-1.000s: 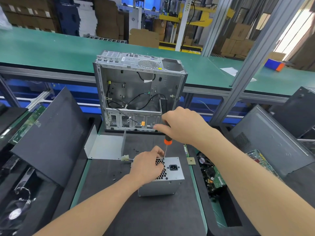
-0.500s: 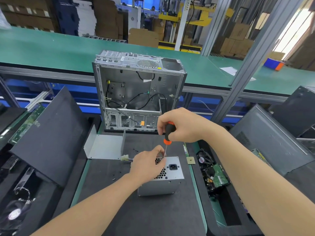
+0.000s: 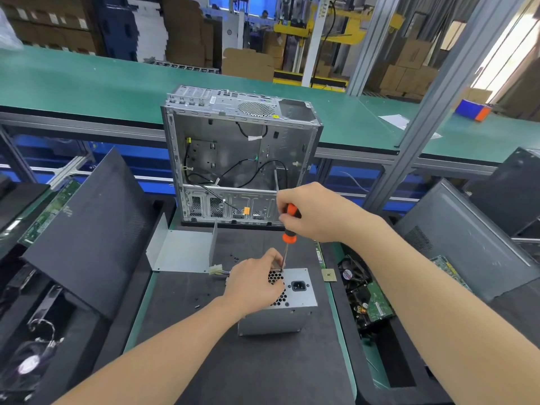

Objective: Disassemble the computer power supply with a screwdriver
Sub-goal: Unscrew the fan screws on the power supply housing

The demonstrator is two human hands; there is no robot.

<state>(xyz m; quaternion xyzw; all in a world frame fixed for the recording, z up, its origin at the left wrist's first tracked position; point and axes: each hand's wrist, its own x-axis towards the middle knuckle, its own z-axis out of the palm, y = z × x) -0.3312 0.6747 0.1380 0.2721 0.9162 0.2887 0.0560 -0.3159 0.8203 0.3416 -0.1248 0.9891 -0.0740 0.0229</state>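
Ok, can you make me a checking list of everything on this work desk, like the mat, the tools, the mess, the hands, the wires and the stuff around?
Surface: dark mat, mostly bare near the person.
Job's things: power supply on the mat; screwdriver upright, tip at its top edge.
Clutter: loose screws, metal bracket, small chip.
Hands: left hand rests on the power supply; right hand has a grip on the screwdriver handle.
Cables: black wires inside the empty computer case; short wires with a white plug.
Surroundings: green conveyor, circuit boards, dark panels.
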